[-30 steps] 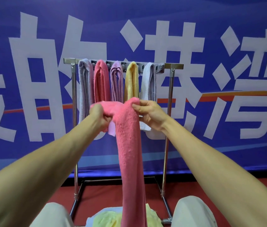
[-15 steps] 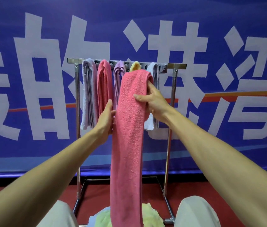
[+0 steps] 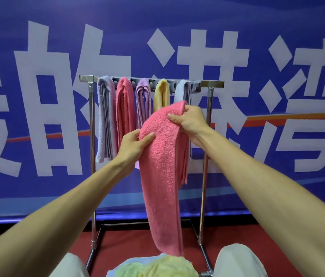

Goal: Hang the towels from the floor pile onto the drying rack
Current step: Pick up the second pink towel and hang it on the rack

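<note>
Both arms, the left forearm (image 3: 67,200) and the right forearm (image 3: 257,176), are bare down to the bare left hand (image 3: 131,145) and right hand (image 3: 192,120), while pale cream trousers (image 3: 237,260) of smooth cloth cover both knees.

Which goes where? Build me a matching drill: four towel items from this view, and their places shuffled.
1. unhung pink towel
2. yellow towel
3. purple towel
4. towel pile

A. on the floor
B. third from left on the rack
C. gripped by the left hand and right hand
D. fourth from left on the rack

Pairs: 1-C, 2-D, 3-B, 4-A
</note>
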